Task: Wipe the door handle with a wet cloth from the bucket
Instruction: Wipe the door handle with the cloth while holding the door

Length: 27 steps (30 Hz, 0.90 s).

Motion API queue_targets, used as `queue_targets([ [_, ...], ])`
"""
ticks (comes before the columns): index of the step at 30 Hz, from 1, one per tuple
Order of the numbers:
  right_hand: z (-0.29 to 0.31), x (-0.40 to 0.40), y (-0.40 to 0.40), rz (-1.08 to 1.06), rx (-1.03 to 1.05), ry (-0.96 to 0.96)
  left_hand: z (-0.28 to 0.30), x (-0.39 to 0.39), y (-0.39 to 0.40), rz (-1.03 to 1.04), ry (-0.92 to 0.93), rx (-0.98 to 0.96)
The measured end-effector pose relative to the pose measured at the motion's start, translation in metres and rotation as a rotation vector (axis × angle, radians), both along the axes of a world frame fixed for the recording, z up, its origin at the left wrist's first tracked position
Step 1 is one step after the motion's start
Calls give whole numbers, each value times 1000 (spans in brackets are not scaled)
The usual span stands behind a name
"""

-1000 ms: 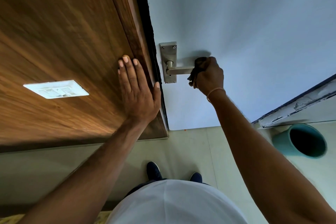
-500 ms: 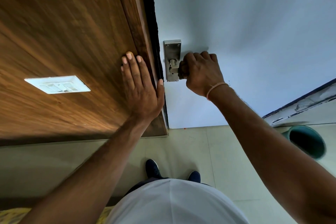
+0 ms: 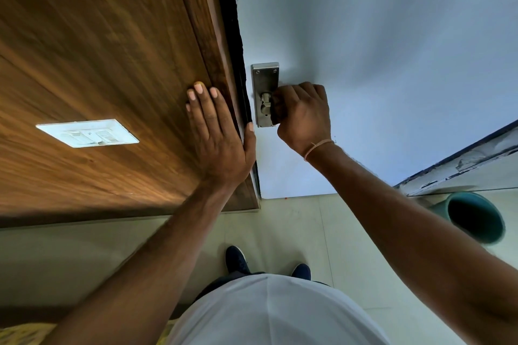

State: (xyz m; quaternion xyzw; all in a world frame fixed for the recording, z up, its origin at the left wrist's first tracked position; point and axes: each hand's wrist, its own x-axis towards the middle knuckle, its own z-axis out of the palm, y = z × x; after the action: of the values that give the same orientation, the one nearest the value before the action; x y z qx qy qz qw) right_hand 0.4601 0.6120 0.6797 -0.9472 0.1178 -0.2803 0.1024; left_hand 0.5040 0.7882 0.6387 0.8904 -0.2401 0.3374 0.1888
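A metal door handle (image 3: 265, 101) on a steel backplate sits near the left edge of a pale door (image 3: 364, 50). My right hand (image 3: 304, 113) is closed around the lever close to the plate, with a dark cloth (image 3: 276, 110) showing only as a sliver under the fingers; most of the lever is hidden. My left hand (image 3: 217, 134) lies flat, fingers apart, on the brown wooden panel (image 3: 98, 50) beside the door frame. A teal bucket (image 3: 475, 216) stands on the floor at the right.
A white switch plate (image 3: 87, 133) is set into the wooden panel at the left. A dark door frame strip (image 3: 235, 36) runs between panel and door. My two dark shoes (image 3: 238, 259) stand on pale floor tiles below the handle.
My right hand slid with the cloth along the lever from its outer end toward the backplate. The left hand stayed flat on the wooden panel.
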Motion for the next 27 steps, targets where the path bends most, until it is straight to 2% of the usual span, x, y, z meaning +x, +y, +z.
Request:
queue_targets([
  [2,-5,-3,1,9,30,-104,-1,1,-1,9,4,5],
  [4,-8,-7,-2,35,25,-127,-2,1,-1,11,3,4],
  [10,5,-22,-22,137,-20,149,-3,2,-1,6,-4,-12],
  [17,32,-2,-26,136,256,293,-3,2,1,-2,1,-7],
  [27,0,-20,12,125,-25,-171,-1,1,2,4,11,15],
])
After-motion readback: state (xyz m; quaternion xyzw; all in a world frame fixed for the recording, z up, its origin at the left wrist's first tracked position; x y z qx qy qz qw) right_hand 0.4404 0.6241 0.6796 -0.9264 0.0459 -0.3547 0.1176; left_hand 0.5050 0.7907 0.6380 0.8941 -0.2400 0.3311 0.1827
